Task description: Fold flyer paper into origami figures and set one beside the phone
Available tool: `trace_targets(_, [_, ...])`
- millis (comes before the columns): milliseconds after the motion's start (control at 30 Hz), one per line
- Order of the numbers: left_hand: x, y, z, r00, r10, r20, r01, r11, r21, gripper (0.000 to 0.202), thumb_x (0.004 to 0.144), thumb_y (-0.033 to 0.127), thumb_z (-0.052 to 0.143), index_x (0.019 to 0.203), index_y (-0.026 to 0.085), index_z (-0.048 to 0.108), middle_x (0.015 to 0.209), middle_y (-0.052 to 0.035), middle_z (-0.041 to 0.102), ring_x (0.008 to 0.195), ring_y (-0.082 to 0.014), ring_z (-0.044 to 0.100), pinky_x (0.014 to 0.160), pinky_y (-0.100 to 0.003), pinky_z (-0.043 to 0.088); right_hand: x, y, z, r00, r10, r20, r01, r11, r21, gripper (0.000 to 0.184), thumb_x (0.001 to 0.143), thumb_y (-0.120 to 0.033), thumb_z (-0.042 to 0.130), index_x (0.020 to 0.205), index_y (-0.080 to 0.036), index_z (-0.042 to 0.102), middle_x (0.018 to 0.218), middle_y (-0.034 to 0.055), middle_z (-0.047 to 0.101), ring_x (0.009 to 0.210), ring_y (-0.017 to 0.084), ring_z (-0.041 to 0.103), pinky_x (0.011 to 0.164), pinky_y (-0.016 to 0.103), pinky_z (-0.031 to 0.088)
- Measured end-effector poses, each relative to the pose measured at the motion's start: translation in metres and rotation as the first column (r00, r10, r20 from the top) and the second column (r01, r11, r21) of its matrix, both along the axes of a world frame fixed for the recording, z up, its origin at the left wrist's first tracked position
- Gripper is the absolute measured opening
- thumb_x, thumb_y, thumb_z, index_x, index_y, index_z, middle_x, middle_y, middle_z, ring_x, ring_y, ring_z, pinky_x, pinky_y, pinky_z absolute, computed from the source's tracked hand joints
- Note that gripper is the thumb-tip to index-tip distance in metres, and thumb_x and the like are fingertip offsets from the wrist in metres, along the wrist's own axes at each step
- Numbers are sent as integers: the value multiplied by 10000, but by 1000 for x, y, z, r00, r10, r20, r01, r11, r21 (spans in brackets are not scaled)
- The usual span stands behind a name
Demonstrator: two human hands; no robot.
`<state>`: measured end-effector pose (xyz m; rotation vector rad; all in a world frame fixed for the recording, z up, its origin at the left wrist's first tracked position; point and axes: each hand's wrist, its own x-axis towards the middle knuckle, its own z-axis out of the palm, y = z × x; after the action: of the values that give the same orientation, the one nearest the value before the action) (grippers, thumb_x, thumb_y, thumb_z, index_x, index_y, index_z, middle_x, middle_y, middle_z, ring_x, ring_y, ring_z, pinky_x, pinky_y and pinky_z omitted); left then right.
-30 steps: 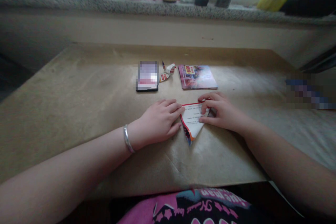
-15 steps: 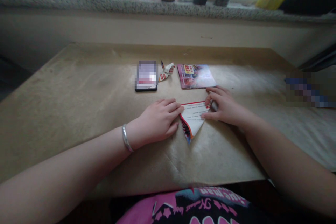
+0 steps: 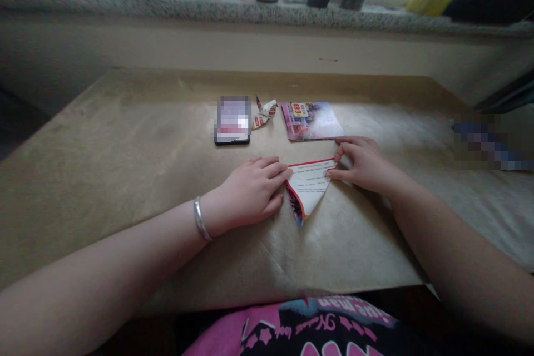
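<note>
A sheet of printed paper (image 3: 309, 184), folded to a triangle, lies on the table with its white side up. A red line runs along its far edge, and its near left side bulges a little to show a dark, coloured layer. My left hand (image 3: 253, 190) lies flat on the table, fingertips pressing the paper's left corner. On the other side my right hand (image 3: 364, 166) pinches the right corner between thumb and index finger, its other fingers partly hidden.
Beyond the paper on the table (image 3: 137, 172) lie a phone (image 3: 233, 119), a small folded paper figure (image 3: 265, 114) and a glossy printed leaflet (image 3: 315, 122). Bottles and jars stand on the stone windowsill (image 3: 137, 8). A blurred item (image 3: 492, 147) lies at far right.
My right hand has shifted slightly to the right and its thumb has moved up along the paper's edge, closing on the corner. The left hand stays in place.
</note>
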<state>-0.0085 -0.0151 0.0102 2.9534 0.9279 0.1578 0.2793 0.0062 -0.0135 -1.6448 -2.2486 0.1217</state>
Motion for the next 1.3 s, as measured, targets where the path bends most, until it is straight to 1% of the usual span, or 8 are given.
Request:
trace_targets(167, [0, 1, 0, 1000, -4, 5, 4, 1000, -2, 475, 918, 328, 430, 1341, 124, 502, 1345, -119, 539, 1292, -288, 443, 1088, -449, 387, 6, 2, 1, 985, -157, 67, 156, 987, 23, 327, 664, -547, 732, 657, -238, 625, 912, 99, 615, 920, 293, 547, 852, 469, 446])
trace_targets(333, [-1, 2, -2, 1000, -13, 11, 13, 1000, 0, 472, 918, 327, 432, 1336, 123, 507, 1340, -123, 542, 1285, -293, 449, 1082, -456, 391, 8, 5, 4, 974, -206, 98, 207, 978, 1, 331, 696, -548, 680, 609, -235, 622, 722, 62, 601, 687, 218, 537, 639, 367, 428])
trace_targets(667, [0, 2, -1, 1000, -7, 15, 7, 1000, -5, 473, 911, 323, 444, 1339, 130, 502, 1349, -122, 539, 1291, -287, 446, 1083, -455, 389, 5, 7, 11, 948, -298, 108, 307, 948, -83, 325, 744, -531, 600, 623, -234, 648, 687, 57, 649, 607, 195, 540, 524, 320, 349])
trace_targets(933, [-1, 1, -1, 1000, -12, 12, 12, 1000, -1, 479, 913, 323, 434, 1344, 125, 500, 1355, -116, 534, 1293, -290, 442, 1087, -451, 386, 7, 7, 6, 954, -298, 38, 300, 952, -63, 223, 777, -420, 570, 663, -230, 595, 704, 65, 646, 624, 215, 555, 536, 345, 397])
trace_targets(1033, [-2, 2, -3, 1000, -21, 13, 21, 1000, 13, 483, 917, 328, 430, 1349, 123, 496, 1355, -116, 534, 1291, -285, 443, 1092, -439, 379, 5, 4, 6, 968, -211, -139, 207, 978, -38, 99, 777, -310, 559, 735, -227, 593, 729, 50, 633, 619, 190, 562, 552, 331, 447])
trace_targets(1133, [-3, 3, -4, 999, -22, 24, 22, 1000, 19, 468, 933, 322, 407, 1350, 130, 497, 1361, -109, 528, 1296, -272, 438, 1108, -422, 361, -2, -1, 9, 961, 118, -250, -116, 993, 22, 72, 772, -247, 574, 807, -224, 633, 921, 69, 654, 827, 211, 616, 749, 364, 513])
trace_targets(1200, [-4, 5, -3, 999, -9, 31, 8, 1000, 9, 453, 951, 320, 381, 1350, 140, 496, 1370, -103, 520, 1303, -259, 433, 1119, -419, 345, -8, -5, 12, 903, 359, -237, -368, 930, 4, 137, 770, -237, 613, 892, -240, 677, 1101, 73, 647, 1059, 240, 580, 951, 421, 460])
trace_targets(1300, [-6, 9, -3, 999, 33, 38, -32, 999, -21, 469, 984, 376, 326, 1358, 139, 481, 1396, -108, 494, 1324, -252, 413, 1129, -420, 328, -15, -10, 16, 856, 483, -184, -498, 866, -46, 162, 786, -260, 650, 934, -277, 713, 1169, 62, 630, 1136, 239, 544, 1011, 434, 423])
